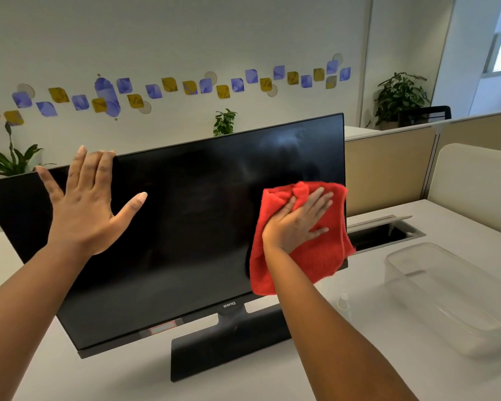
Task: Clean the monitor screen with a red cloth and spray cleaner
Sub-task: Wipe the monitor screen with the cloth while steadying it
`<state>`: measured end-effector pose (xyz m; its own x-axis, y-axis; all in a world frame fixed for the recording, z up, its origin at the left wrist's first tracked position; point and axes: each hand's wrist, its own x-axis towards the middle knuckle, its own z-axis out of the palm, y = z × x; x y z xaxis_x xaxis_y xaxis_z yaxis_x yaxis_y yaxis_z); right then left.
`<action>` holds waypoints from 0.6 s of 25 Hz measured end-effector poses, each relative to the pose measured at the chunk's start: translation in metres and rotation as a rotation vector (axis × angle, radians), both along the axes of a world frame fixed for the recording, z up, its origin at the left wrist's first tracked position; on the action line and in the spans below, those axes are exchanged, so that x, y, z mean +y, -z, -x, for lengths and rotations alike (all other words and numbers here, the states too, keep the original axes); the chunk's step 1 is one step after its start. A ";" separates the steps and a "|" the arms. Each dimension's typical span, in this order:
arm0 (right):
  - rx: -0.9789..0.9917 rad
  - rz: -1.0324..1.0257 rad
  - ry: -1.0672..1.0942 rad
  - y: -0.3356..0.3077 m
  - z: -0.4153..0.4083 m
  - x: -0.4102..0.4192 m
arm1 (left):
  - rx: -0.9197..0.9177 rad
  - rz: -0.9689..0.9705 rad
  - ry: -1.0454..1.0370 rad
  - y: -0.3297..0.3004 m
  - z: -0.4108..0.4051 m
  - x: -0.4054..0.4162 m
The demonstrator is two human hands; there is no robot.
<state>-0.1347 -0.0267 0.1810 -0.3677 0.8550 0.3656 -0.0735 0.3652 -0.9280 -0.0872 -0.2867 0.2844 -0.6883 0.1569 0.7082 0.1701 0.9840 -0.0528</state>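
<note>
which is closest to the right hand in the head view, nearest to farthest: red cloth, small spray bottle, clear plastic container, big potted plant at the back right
From the right hand:
1. Red cloth, directly under the palm, pressed on the screen.
2. Small spray bottle, on the desk just below the hand, beside the forearm.
3. Clear plastic container, on the desk farther right.
4. Big potted plant, behind the partition, back right.

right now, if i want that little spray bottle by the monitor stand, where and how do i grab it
Take the spray bottle around its body just below the cap, coming from above and from the right. It stands upright on the desk. The right hand presses the red cloth on the screen, and that forearm crosses its left side.
</note>
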 end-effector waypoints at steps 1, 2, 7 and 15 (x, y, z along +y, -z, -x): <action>0.019 -0.093 -0.018 -0.005 0.000 -0.005 | 0.000 -0.003 0.003 0.000 0.000 0.000; 0.039 -0.190 -0.039 -0.008 -0.001 -0.011 | 0.000 -0.005 0.006 0.001 0.001 0.000; 0.063 -0.624 -0.081 0.016 -0.009 -0.032 | 0.007 -0.008 0.018 0.000 0.001 0.002; -0.033 -0.374 -0.013 0.011 -0.003 0.018 | 0.001 0.002 -0.008 -0.002 -0.003 0.005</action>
<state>-0.1317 -0.0091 0.1703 -0.3949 0.6596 0.6395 -0.0527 0.6786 -0.7326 -0.0843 -0.2817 0.2862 -0.6888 0.1530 0.7086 0.1622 0.9852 -0.0551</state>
